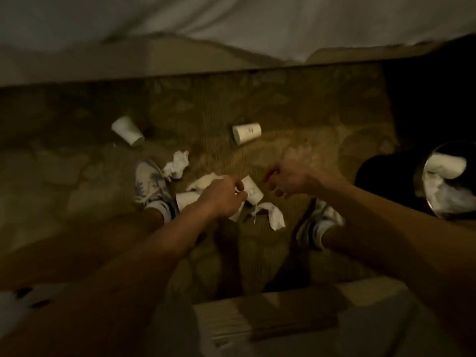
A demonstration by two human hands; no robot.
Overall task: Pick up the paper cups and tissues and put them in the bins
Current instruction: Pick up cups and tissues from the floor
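paper cups [246,134] white | tissues [177,164] white | carpet [296,112] olive-brown, patterned | sneaker [148,181] white-blue

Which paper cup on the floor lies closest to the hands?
The lowest cup beside the left hand; the far-left cup and top cup lie well away.

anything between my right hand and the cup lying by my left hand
Nothing visible. Only bare carpet shows between the right hand and the cup. The left hand is at the cup's other side.

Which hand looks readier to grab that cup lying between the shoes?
Left: the left hand has its fingers right at the cup, while the right hand hovers empty beside it, not touching it.
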